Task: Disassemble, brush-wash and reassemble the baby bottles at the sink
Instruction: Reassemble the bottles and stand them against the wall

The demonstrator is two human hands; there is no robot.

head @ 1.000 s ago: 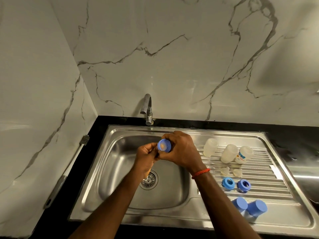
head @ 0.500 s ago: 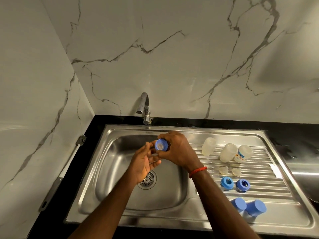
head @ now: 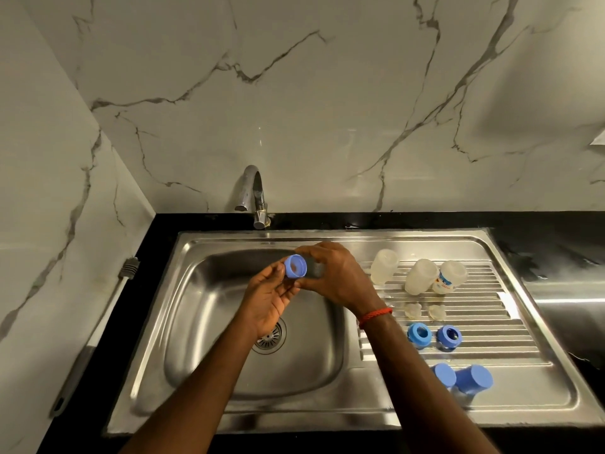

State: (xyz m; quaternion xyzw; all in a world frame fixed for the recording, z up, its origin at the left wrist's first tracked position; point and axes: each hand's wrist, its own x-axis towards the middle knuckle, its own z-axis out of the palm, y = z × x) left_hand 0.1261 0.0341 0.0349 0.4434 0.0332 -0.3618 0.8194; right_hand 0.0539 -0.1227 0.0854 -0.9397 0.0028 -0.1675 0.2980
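Now, over the sink basin: your right hand grips the blue collar ring; your left hand hangs loose-fingered beside it, grasping nothing. Seat a teat squarely through the ring, pulling evenly.

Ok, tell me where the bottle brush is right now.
In the head view, the bottle brush lies on the black counter to the left of the sink, along the left marble wall, bristle end pointing away from the person and untouched by either hand.
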